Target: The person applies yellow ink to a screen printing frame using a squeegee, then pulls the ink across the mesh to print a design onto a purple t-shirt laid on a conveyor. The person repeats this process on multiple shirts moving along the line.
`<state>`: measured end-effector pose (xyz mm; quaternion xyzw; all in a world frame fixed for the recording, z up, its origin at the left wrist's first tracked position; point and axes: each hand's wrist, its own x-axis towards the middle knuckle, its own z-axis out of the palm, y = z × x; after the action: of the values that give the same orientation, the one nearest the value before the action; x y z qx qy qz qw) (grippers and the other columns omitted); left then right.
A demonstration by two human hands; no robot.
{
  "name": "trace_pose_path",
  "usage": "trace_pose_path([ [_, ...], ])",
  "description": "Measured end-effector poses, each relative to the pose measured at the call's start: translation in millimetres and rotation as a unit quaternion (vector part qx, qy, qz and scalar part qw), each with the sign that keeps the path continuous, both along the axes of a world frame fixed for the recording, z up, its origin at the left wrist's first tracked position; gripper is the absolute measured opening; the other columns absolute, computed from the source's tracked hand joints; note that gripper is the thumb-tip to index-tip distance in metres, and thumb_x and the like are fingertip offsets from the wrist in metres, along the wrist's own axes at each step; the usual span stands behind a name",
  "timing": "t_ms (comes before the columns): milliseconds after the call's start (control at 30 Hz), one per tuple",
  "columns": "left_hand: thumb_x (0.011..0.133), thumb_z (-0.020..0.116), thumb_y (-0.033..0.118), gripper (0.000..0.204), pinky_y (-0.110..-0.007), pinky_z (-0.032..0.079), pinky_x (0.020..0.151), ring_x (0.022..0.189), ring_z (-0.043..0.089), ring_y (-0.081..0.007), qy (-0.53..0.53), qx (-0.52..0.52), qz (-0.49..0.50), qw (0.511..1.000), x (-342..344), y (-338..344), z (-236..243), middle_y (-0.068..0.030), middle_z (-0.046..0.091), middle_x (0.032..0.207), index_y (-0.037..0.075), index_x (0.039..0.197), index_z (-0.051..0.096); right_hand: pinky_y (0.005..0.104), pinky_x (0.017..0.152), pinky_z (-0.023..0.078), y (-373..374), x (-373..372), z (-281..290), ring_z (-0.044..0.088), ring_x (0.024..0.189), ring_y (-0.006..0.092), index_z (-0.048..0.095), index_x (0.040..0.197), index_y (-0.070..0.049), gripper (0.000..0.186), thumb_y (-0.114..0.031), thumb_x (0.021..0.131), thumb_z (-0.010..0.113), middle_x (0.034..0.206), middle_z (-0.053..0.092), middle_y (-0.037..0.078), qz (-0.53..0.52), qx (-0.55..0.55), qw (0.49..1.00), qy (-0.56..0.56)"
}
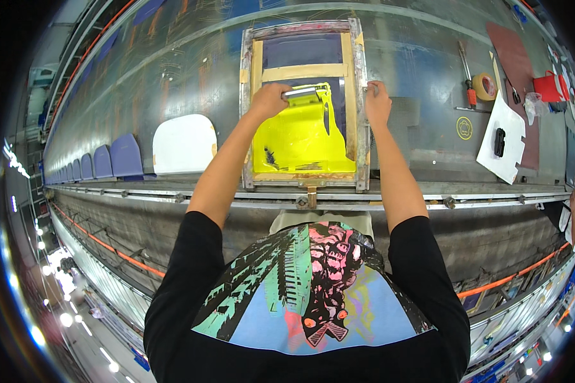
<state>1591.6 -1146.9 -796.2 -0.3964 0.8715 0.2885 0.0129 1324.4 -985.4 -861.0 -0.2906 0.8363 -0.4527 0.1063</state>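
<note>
A screen printing frame (362, 147) lies on the long table in front of me, its mesh spread with bright yellow ink (300, 137). My left hand (269, 100) is closed round one end of a squeegee (303, 96), whose blade lies across the upper part of the ink. Yellow ink clings to the squeegee's right end and runs down the mesh beside it. At the frame's right rail, my right hand (378, 105) is closed with curled fingers on the edge. Tan tape borders the mesh, and a dark strip shows at its top.
A white panel (184, 145) and a row of purple panels (126, 156) stand to the left. Rightward lie a screwdriver (469, 83), a tape roll (484, 87), a white sheet with a black object (499, 142) and a red container (549, 87). A metal rail (236, 199) edges the table.
</note>
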Motion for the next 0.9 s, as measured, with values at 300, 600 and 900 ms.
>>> trace_pose_path([
  [300, 0.076, 0.065, -0.003, 0.037, -0.042, 0.046, 0.073, 0.095, 0.068, -0.0227, 0.147, -0.276, 0.03, 0.949, 22, 142, -62, 0.0017, 0.075, 0.101, 0.02, 0.104, 0.075, 0.0511, 0.08, 0.051, 37, 5, 6, 0.068, 0.087, 0.0451, 0.07, 0.112, -0.014, 0.021, -0.028, 0.1, 0.059, 0.09, 0.073, 0.021, 0.003, -0.015, 1.0, -0.016],
  [600, 0.074, 0.064, -0.006, 0.036, -0.041, 0.048, 0.072, 0.087, 0.07, -0.0254, 0.202, -0.273, 0.048, 0.939, 23, 116, -51, -0.0022, 0.077, 0.096, 0.019, 0.098, 0.077, 0.0497, 0.078, 0.05, 47, 20, 15, 0.068, 0.082, 0.0415, 0.069, 0.111, -0.013, 0.022, -0.029, 0.1, 0.059, 0.082, 0.07, 0.02, 0.0, 0.006, 1.0, -0.024],
  [900, 0.075, 0.063, -0.005, 0.038, -0.041, 0.045, 0.073, 0.097, 0.068, -0.0204, 0.153, -0.276, 0.028, 0.949, 16, 145, -56, 0.004, 0.075, 0.1, 0.02, 0.101, 0.074, 0.05, 0.077, 0.05, 27, -4, 13, 0.069, 0.08, 0.0404, 0.069, 0.112, -0.011, 0.021, -0.026, 0.1, 0.06, 0.078, 0.07, 0.02, 0.003, 0.004, 0.999, -0.031],
])
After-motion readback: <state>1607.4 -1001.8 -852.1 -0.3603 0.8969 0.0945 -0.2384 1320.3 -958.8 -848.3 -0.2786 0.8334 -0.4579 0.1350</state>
